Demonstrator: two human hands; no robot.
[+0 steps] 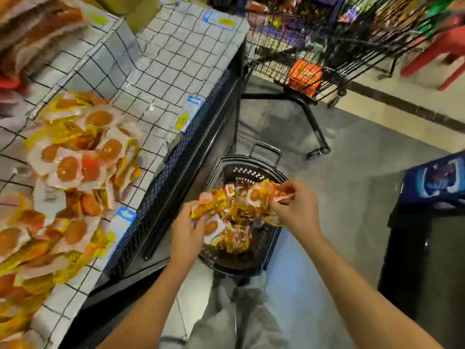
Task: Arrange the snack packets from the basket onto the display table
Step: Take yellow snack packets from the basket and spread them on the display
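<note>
Your left hand (187, 233) and right hand (294, 210) both grip a clump of snack packets (236, 205) over the basket (251, 170), beside the display table (176, 59) front edge. More packets (75, 152) piled on top. Price tags (183, 120) blurred, unreadable. Grey floor (352, 172).
</note>
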